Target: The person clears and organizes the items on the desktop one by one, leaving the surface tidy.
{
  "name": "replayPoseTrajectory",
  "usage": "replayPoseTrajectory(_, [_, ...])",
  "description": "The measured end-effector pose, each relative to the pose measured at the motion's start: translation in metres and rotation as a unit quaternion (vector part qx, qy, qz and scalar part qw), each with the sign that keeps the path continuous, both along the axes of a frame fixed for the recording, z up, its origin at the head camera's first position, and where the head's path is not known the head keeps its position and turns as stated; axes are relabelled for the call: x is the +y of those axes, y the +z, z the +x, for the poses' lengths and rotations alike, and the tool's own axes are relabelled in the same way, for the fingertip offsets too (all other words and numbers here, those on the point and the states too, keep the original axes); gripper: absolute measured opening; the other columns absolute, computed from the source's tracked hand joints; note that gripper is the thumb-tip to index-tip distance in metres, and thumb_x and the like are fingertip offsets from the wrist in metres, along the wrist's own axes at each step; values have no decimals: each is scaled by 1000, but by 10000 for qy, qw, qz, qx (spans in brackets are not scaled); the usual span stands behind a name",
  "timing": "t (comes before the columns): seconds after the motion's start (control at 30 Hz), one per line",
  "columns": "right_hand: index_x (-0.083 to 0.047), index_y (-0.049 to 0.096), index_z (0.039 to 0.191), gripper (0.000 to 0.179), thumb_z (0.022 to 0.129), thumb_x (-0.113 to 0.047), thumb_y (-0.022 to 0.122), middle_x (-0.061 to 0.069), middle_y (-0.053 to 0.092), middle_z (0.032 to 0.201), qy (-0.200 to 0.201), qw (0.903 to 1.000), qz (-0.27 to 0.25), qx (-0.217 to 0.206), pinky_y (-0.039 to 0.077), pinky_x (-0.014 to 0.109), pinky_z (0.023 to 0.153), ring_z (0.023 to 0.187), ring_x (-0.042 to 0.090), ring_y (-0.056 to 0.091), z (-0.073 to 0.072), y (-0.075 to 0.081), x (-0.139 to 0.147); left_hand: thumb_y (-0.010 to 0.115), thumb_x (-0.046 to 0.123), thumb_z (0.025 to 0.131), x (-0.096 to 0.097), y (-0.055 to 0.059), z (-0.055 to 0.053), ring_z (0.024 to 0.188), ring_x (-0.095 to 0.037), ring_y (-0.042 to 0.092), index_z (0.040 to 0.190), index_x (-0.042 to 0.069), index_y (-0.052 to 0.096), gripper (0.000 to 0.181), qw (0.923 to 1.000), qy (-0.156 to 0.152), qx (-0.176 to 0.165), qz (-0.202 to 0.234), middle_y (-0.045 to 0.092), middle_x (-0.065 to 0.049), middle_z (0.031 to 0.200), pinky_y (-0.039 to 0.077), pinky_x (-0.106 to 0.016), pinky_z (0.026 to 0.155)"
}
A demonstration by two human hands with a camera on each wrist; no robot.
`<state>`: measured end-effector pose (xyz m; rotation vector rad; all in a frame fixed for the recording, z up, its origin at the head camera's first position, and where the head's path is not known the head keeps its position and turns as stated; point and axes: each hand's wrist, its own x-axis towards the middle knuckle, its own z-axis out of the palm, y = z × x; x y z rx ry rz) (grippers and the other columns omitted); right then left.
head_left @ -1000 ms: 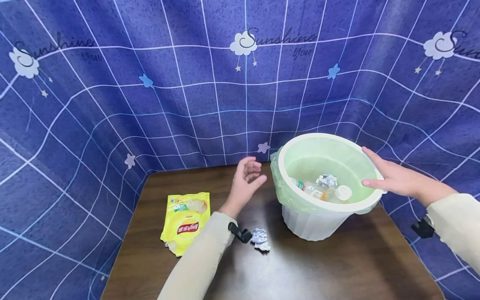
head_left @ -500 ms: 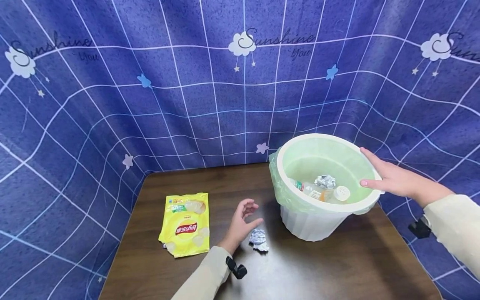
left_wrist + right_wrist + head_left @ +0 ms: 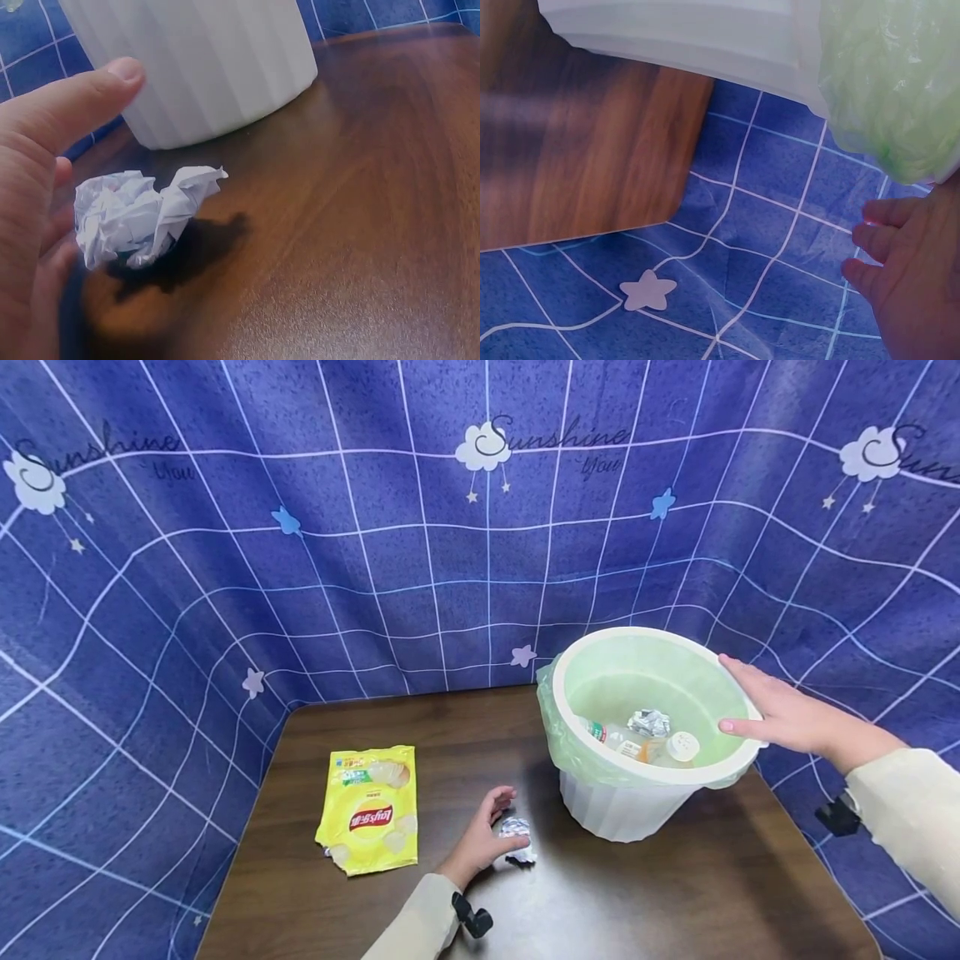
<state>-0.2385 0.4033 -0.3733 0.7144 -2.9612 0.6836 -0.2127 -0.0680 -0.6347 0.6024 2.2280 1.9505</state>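
My left hand (image 3: 483,837) is at a crumpled ball of paper (image 3: 139,214) on the table. Its thumb (image 3: 90,101) stretches out above the near side and its other fingers bend behind the ball; they are not closed on it. A white trash bin (image 3: 626,810) with a pale green liner (image 3: 558,735) stands to the right of the paper. My right hand (image 3: 787,714) holds the bin's right rim, thumb over the inside and fingers along the outside. In the right wrist view several of its fingertips (image 3: 870,240) extend below the liner.
A flat yellow chip bag (image 3: 371,810) lies on the left of the brown table (image 3: 450,727). Inside the bin are plastic bottles (image 3: 678,750) and a crumpled silver ball (image 3: 649,722). A blue patterned curtain (image 3: 412,552) hangs behind and around the table.
My left hand has come down and toward me from beside the bin to the crumpled paper. My right hand stays at the bin's rim.
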Motion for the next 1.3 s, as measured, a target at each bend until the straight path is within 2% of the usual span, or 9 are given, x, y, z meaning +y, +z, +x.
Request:
replayPoseTrajectory(0.03, [0,13,160,99,87,-29,73,38,20,158,-65,10000,64,21,13,45,123,144,56,21,0,0,0,90,9,73,-1,-1,1,138,-41,42,145,1,41,88,9999,-32,-20,-94,48,-25,147,30,-56,116])
replayPoseTrajectory(0.1, [-2,13,161,98,88,-32,72,38,14,159,-201,9996,217,-11,8,68,117,147,57,10,1,1,0,90,10,72,-1,-1,2,138,-40,43,146,1,40,89,9997,-107,-35,-230,48,-23,147,31,-55,116])
replayPoseTrajectory(0.2, [-5,13,161,98,89,-37,71,37,7,161,-368,9984,431,-47,6,77,111,148,56,1,3,3,-1,91,6,71,-1,-4,3,138,-39,43,148,1,38,93,9992,-233,-99,-308,47,-22,148,31,-54,115])
replayPoseTrajectory(0.37, [-6,14,161,98,89,-42,70,36,5,162,-494,9963,707,-22,5,80,108,147,57,-2,4,7,-5,93,4,68,-2,-9,6,140,-40,41,151,3,36,101,9988,-371,-89,-291,46,-20,150,27,-57,116])
replayPoseTrajectory(0.47, [-7,13,162,99,89,-45,69,34,6,162,-577,9947,853,-52,5,81,107,147,58,-1,5,9,-7,94,4,66,-2,-10,8,138,-39,43,152,6,36,103,9982,-361,41,-470,48,-19,149,28,-58,116])
replayPoseTrajectory(0.63, [-8,13,162,99,89,-48,67,33,8,163,-641,9926,1033,-67,1,81,107,147,59,0,5,10,-8,91,2,67,-3,-12,10,128,-28,53,151,10,38,99,9947,-286,132,-980,56,-12,142,37,-41,112])
replayPoseTrajectory(0.77, [-7,14,162,99,90,-49,67,33,9,163,-643,9918,1101,-44,0,80,107,147,58,1,4,11,-8,88,0,69,-4,-14,10,120,-21,57,149,10,42,92,9930,-190,253,-1138,61,-10,134,41,-32,106])
replayPoseTrajectory(1.07, [-8,13,162,100,89,-49,67,32,11,163,-633,9919,1100,-48,-1,79,108,148,57,2,5,11,-8,77,-11,73,-3,-14,6,101,-14,62,132,2,54,65,9935,178,447,-1033,68,-7,113,49,-26,91])
replayPoseTrajectory(1.3, [-6,13,161,99,90,-49,67,33,13,162,-629,9919,1101,-67,-2,78,109,148,56,3,5,12,-9,76,-15,72,-5,-12,0,97,-16,63,129,-1,56,61,9959,361,340,-760,70,-11,109,50,-24,87])
